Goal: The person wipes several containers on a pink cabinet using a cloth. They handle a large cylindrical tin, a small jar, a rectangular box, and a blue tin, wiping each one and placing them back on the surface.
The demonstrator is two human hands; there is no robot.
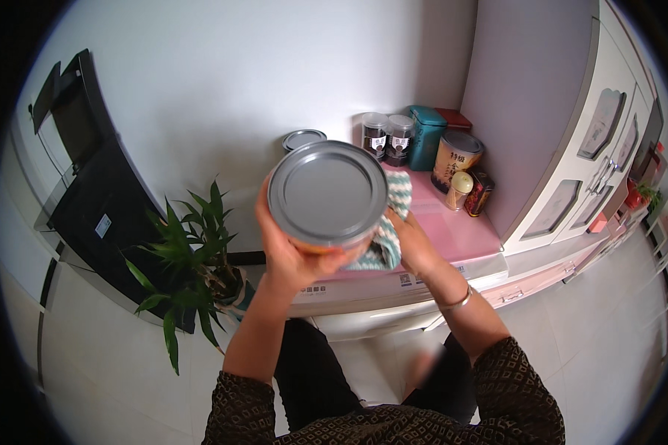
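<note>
Held up in front of me is a large round canister (pixel 328 192) with a grey metal lid facing the camera. My left hand (pixel 292 250) grips it around its left and lower side. A striped teal and white cloth (pixel 387 245) is bunched in my right hand (pixel 412 239), pressed against the canister's right side. The canister hides most of my right fingers. Behind it, partly covered, stands another canister with a grey lid (pixel 304 139).
A pink-topped low cabinet (pixel 456 236) carries two clear-lidded jars (pixel 374 136), a teal tin (pixel 427 139), a printed canister (pixel 457 158), a toothpick holder (pixel 459 192) and a small dark box (pixel 480 192). A potted plant (pixel 211 239) stands left; a white cabinet (pixel 584 167) rises right.
</note>
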